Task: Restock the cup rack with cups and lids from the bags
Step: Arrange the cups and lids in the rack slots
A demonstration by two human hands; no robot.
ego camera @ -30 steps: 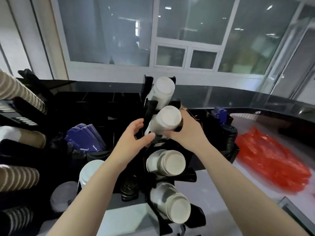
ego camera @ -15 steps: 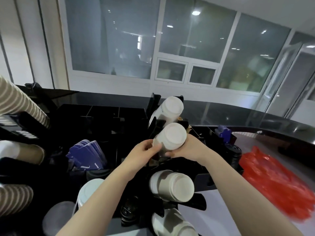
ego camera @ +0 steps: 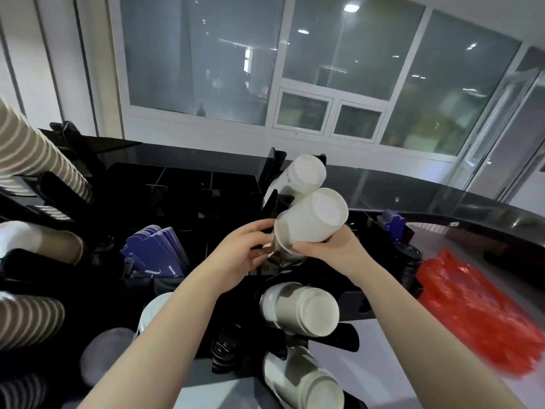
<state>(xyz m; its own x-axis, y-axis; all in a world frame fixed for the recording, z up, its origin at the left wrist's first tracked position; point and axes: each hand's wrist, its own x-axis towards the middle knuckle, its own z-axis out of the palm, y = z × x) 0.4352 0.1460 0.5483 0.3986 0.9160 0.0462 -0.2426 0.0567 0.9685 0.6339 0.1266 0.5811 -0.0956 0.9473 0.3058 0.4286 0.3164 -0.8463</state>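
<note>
A black cup rack stands in front of me with several slanted slots of stacked white paper cups. My right hand grips a white cup stack from below at the second slot from the top, bottom end toward me. My left hand is at the left of the stack's rim, fingers curled in against the rack there. Another cup stack sits in the top slot, and two more stacks fill the slots below.
Striped brown cup stacks jut from a rack at the left. Blue sleeves stand in a black organiser, with black lids at its right. A red plastic bag lies on the grey counter at the right.
Both hands have closed in on the second cup stack, and the stack has tilted up and come toward me. The view has tilted upward.
</note>
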